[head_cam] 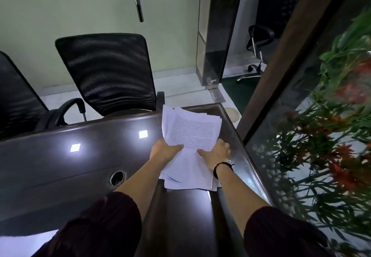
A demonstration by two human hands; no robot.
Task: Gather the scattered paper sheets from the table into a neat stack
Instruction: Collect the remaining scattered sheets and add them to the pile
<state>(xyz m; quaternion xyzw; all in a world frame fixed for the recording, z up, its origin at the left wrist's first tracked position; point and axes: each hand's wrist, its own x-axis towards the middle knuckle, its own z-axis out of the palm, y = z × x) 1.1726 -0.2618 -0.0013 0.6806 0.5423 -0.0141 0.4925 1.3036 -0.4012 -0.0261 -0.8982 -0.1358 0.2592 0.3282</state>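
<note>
Two dark maroon sleeves (104, 222) are filling the near edge of the view, pushed up to the elbow, with both bare forearms reaching forward over the dark glossy table (60, 166). A black wristband (220, 167) is sitting on the right wrist. The left hand (163, 151) is gripping the left edge of the paper sheets (190, 136), thumb lying on top, fingers tucked underneath. The right hand (217, 151) is gripping the right edge the same way, thumb pointing inward across the page. The sheets are lying near the table's far right corner as a loose, uneven pile: lower pages are resting flat on the table, upper printed pages are being lifted and are fanning out toward the far edge. A round cable hole (117, 178) is sitting in the tabletop left of the left forearm. Ceiling light reflections are showing on the surface. Beyond the table a black mesh chair (106, 72) is standing pushed in. A glass panel with green and red plants (331, 126) is running along the right side.
</note>
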